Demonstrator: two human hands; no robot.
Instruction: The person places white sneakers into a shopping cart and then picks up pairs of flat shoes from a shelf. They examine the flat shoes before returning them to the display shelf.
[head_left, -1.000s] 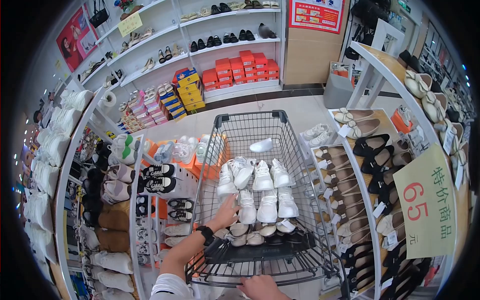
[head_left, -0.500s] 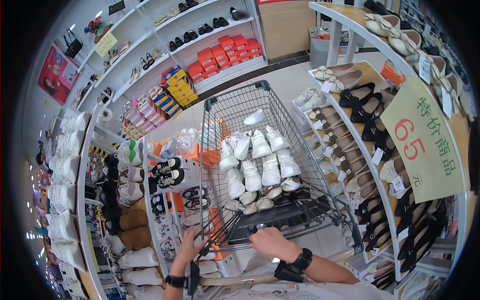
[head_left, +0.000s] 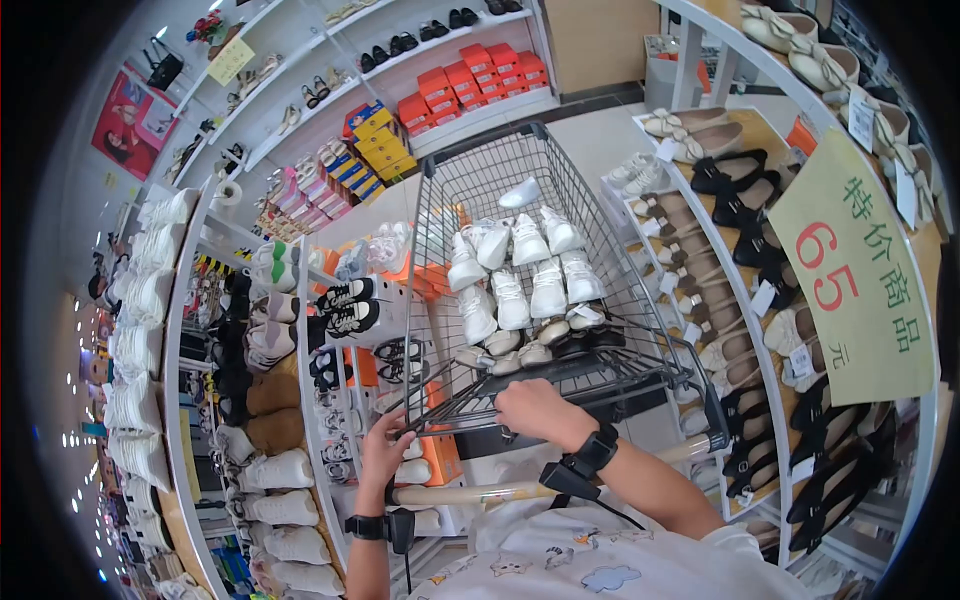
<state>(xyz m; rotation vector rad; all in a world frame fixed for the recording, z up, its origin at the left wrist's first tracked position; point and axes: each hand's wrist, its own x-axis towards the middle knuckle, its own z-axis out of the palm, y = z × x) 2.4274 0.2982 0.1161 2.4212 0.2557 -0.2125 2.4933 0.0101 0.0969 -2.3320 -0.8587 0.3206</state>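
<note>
A wire shopping cart (head_left: 598,190) stands in front of me, with several white sneakers (head_left: 512,298) in rows inside it. Flat beige shoes (head_left: 503,342) and dark ones lie at its near end. My left hand (head_left: 383,448) is at the left end of the cart's near wire rim, fingers curled round it. My right hand (head_left: 535,410) is closed on the middle of the same rim. The cart's handle bar (head_left: 480,494) passes below both wrists, close to my shirt. Each wrist wears a black band.
A shelf rack (head_left: 185,420) with sneakers rises at left. Flat shoes fill the right rack (head_left: 745,310), beside a yellow price sign (head_left: 850,270). Red boxes (head_left: 435,90) and yellow boxes (head_left: 385,145) stand by the back wall shelves. A grey bin (head_left: 662,85) is behind.
The cart's near rim and both hands sit higher in view, and more of my shirt shows. The racks and back shelves have shifted slightly right. Both hands remain on the cart.
</note>
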